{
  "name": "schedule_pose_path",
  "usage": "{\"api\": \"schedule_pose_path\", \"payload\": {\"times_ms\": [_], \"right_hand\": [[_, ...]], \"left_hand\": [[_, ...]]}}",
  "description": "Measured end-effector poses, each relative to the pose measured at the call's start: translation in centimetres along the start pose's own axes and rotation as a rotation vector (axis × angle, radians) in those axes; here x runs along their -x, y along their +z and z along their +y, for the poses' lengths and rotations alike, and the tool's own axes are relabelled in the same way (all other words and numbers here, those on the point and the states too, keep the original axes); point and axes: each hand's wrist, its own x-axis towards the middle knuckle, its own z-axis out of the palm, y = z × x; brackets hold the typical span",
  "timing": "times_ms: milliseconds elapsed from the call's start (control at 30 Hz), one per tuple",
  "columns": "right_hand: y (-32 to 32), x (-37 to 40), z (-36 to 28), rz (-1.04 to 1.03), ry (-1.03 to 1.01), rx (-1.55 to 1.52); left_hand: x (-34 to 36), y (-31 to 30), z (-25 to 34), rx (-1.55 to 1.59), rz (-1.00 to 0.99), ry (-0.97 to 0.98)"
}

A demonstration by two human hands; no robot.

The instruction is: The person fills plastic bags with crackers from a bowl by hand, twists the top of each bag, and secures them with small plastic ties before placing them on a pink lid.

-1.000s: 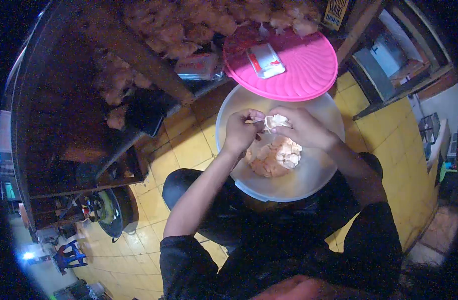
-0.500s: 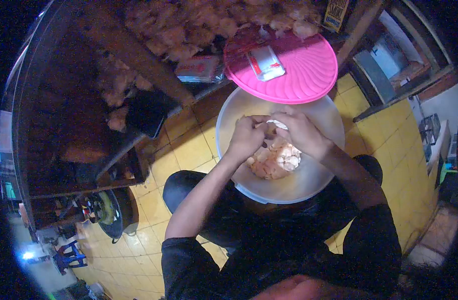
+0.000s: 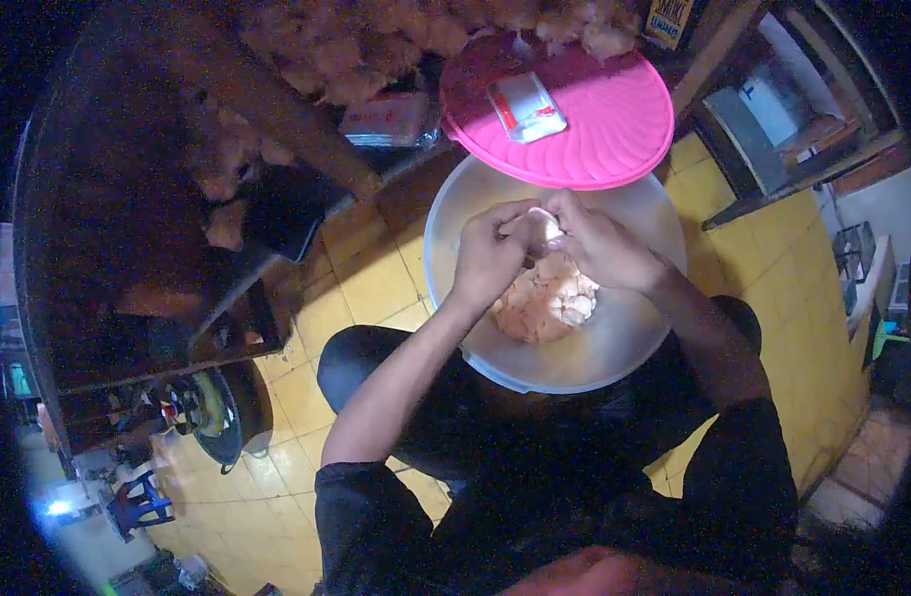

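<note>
Both hands meet above a wide, translucent plastic tub [image 3: 639, 333]. Between the fingertips of my left hand [image 3: 490, 253] and my right hand [image 3: 603, 243] is a small whitish, rounded piece [image 3: 547, 227]. The fingers of both hands are bent and pinched around its edges; what it is made of I cannot tell. Below them, in the bottom of the tub, lies a heap of pale, flat pieces [image 3: 540, 308], brightest on its right side. The tub sits between my bent legs.
A pink lid [image 3: 614, 129] overlaps the tub's far side, with a white-and-red packet [image 3: 528, 107] on it. Behind are a wooden table with many brownish bundles [image 3: 346, 50], stacked packs [image 3: 388, 119] and a dark phone-like slab [image 3: 285, 221]. A black pan [image 3: 232, 427] stands left on yellow floor tiles.
Both hands have risen slightly toward the tub's far side and drawn closer together. The whitish piece has turned and shows more of its face. The whole view has shifted a little.
</note>
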Motion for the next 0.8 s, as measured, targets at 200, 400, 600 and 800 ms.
{"api": "schedule_pose_path", "payload": {"times_ms": [200,400,600,800], "right_hand": [[0.2,-0.4,0.7,0.055,0.015,0.066],[0.3,-0.8,-1.8,0.213,0.024,0.105],[2.9,-3.3,7.6,-0.638,-0.501,0.594],[9.7,-2.2,21.6,-0.315,0.041,0.831]], "left_hand": [[0.4,0.3,1.2,0.046,-0.024,0.082],[-0.6,-2.1,0.2,-0.616,0.236,0.402],[-0.8,-4.9,2.7,-0.703,0.246,0.65],[0.3,-4.7,4.3,-0.929,0.325,0.359]]}}
